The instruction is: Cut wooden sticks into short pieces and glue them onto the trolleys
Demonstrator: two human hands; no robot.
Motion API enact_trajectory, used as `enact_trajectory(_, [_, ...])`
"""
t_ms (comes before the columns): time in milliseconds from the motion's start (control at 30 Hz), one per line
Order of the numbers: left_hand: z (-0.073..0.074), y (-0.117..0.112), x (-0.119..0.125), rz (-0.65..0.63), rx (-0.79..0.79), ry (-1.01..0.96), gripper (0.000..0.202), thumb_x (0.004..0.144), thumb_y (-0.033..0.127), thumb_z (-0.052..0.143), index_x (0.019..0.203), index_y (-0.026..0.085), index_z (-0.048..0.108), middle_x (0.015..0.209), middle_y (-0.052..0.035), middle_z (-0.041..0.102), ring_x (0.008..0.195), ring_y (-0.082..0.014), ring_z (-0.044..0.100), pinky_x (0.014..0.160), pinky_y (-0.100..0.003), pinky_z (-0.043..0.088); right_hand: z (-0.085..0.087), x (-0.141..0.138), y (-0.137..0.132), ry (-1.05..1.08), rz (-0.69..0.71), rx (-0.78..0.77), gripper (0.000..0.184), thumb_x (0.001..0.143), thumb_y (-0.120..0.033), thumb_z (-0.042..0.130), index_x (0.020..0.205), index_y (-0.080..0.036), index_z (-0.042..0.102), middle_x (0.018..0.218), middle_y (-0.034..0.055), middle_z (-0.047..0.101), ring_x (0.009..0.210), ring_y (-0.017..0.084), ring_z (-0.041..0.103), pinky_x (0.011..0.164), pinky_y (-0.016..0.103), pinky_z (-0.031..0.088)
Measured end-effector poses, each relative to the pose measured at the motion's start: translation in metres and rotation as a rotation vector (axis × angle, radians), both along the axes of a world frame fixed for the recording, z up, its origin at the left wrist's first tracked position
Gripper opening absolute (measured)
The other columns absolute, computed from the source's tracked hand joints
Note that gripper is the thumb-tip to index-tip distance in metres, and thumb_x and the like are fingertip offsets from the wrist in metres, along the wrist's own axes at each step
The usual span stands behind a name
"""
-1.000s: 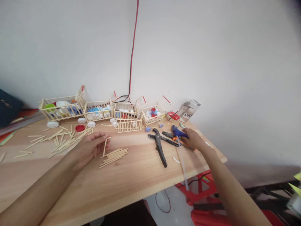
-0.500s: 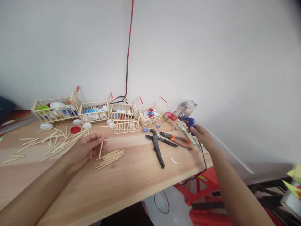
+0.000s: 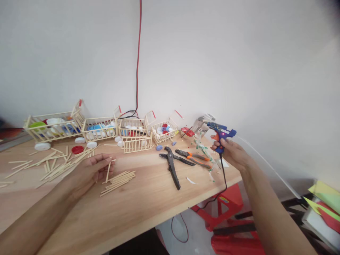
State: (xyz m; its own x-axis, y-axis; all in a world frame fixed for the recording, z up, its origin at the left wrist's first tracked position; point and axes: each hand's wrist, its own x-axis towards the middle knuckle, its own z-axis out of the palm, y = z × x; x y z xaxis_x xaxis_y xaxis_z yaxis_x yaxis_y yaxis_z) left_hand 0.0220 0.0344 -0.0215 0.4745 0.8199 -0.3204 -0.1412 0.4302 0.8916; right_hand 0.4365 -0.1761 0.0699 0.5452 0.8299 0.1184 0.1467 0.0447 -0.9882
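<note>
My right hand grips a blue glue gun by its handle, raised above the right end of the wooden table, nozzle pointing left. A clear glue stick trails from its back. My left hand rests on the table and pinches one thin wooden stick upright-tilted. A small pile of wooden sticks lies just right of that hand.
Several stick-built baskets with bottle caps line the wall. A loose fence panel stands before them. Black pliers and orange-handled pliers lie mid-table. More sticks are scattered left. Red stools stand below the table edge.
My right hand has picked the glue gun up off the table and lifted it up and to the right. My left hand keeps holding its stick.
</note>
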Motion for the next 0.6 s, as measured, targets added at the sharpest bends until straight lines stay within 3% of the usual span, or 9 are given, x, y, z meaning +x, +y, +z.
enact_trajectory(133, [0.001, -0.001, 0.001, 0.011, -0.009, 0.008, 0.013, 0.072, 0.008, 0.068, 0.083, 0.013, 0.063, 0.074, -0.005, 0.068, 0.057, -0.0113, 0.062, 0.053, -0.021, 0.055, 0.015, -0.011, -0.008, 0.036, 0.051, -0.074, 0.034, 0.067, -0.047, 0.076, 0.091, -0.023, 0.069, 0.083, 0.0034, 0.068, 0.077, 0.019, 0.064, 0.084, 0.035, 0.05])
enact_trajectory(233, [0.003, -0.002, 0.0, 0.002, -0.008, 0.001, 0.015, 0.07, 0.009, 0.071, 0.082, 0.014, 0.063, 0.075, -0.0044, 0.068, 0.058, -0.0112, 0.062, 0.053, -0.02, 0.055, 0.027, -0.023, -0.011, 0.054, 0.061, -0.04, 0.033, 0.068, -0.048, 0.075, 0.093, -0.026, 0.071, 0.084, 0.0034, 0.07, 0.076, 0.019, 0.065, 0.085, 0.037, 0.05])
enact_trajectory(333, [0.005, -0.004, -0.001, 0.004, -0.003, -0.002, 0.019, 0.067, 0.011, 0.074, 0.082, 0.014, 0.063, 0.075, -0.0034, 0.067, 0.059, -0.0111, 0.062, 0.055, -0.02, 0.055, 0.035, -0.04, -0.011, 0.116, 0.027, 0.019, 0.03, 0.066, -0.047, 0.077, 0.088, -0.026, 0.07, 0.081, 0.0011, 0.068, 0.072, 0.017, 0.063, 0.075, 0.034, 0.053])
enact_trajectory(433, [0.006, -0.005, 0.0, -0.009, 0.008, -0.019, 0.023, 0.063, 0.016, 0.077, 0.081, 0.014, 0.063, 0.074, -0.0029, 0.066, 0.058, -0.0103, 0.059, 0.052, -0.019, 0.052, 0.034, -0.06, -0.01, 0.208, 0.025, 0.023, 0.031, 0.066, -0.046, 0.077, 0.088, -0.025, 0.069, 0.071, -0.001, 0.062, 0.063, 0.013, 0.057, 0.061, 0.028, 0.053])
enact_trajectory(600, [0.004, -0.004, 0.001, -0.04, 0.078, -0.069, 0.029, 0.059, 0.025, 0.08, 0.078, 0.011, 0.063, 0.072, -0.0023, 0.064, 0.051, -0.0047, 0.047, 0.042, -0.013, 0.038, 0.02, -0.093, -0.001, 0.408, 0.119, -0.003, 0.03, 0.068, -0.04, 0.077, 0.089, -0.021, 0.068, 0.067, -0.0027, 0.051, 0.055, 0.009, 0.047, 0.047, 0.02, 0.049])
